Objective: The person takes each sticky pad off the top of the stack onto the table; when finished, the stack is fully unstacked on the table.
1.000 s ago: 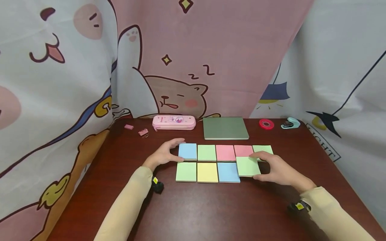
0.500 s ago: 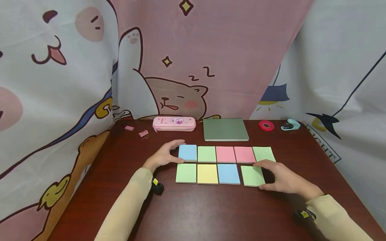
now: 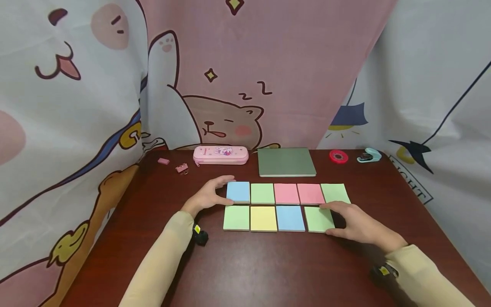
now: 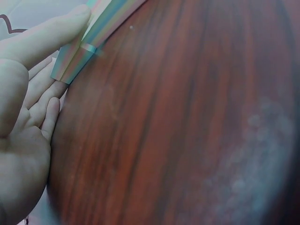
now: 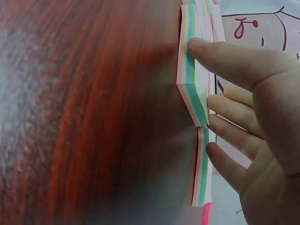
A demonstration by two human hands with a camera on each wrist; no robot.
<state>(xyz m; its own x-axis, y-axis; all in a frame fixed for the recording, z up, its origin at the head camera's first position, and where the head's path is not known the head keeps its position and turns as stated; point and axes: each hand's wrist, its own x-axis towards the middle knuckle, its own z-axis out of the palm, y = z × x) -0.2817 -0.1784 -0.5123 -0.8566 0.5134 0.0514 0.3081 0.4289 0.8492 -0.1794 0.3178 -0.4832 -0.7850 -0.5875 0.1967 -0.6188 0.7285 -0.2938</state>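
Observation:
Two rows of sticky note pads lie on the dark table. My left hand [image 3: 207,197] pinches the blue sticky note pad [image 3: 238,192] at the left end of the back row, thumb at its front edge. My right hand [image 3: 364,226] holds the light green sticky note pad [image 3: 318,219] at the right end of the front row, with a thin gap to the blue pad [image 3: 290,218] beside it. Striped edges of the held pad [image 5: 187,51] show by the thumb in the right wrist view. Behind it, fingers pass near another green pad [image 3: 334,192].
Along the back stand a pink pencil case [image 3: 221,155], a green notebook [image 3: 287,162], a red tape roll [image 3: 339,156] and a mint stapler [image 3: 369,155]. A pink eraser-like block [image 3: 163,161] and a pink binder clip [image 3: 182,168] lie back left. Printed cloth [image 3: 291,76] hangs behind.
The right hand has brought the green pad from over the pink pad down to the front row's right end, then slightly left toward the blue pad. The left hand has stayed in place.

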